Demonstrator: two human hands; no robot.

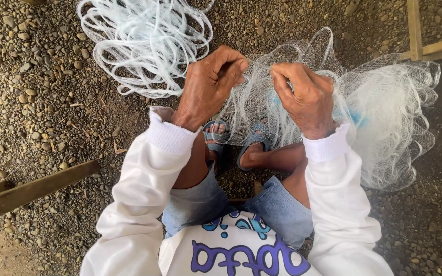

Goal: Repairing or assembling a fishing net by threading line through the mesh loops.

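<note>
A fine white fishing net (384,112) is bunched over my lap and spills to the right, with bits of blue showing inside it. My left hand (208,84) pinches a strand of the net between thumb and fingers at its left edge. My right hand (305,97) grips a gathered fold of the same net a little to the right. The mesh stretches taut between the two hands. I wear long white sleeves and denim shorts, and my feet in blue sandals (216,138) rest on the ground below the net.
A loose coil of pale translucent line (144,41) lies on the gravel ground (31,76) at upper left. A wooden beam (31,189) crosses at lower left, and a wooden frame (420,41) stands at upper right.
</note>
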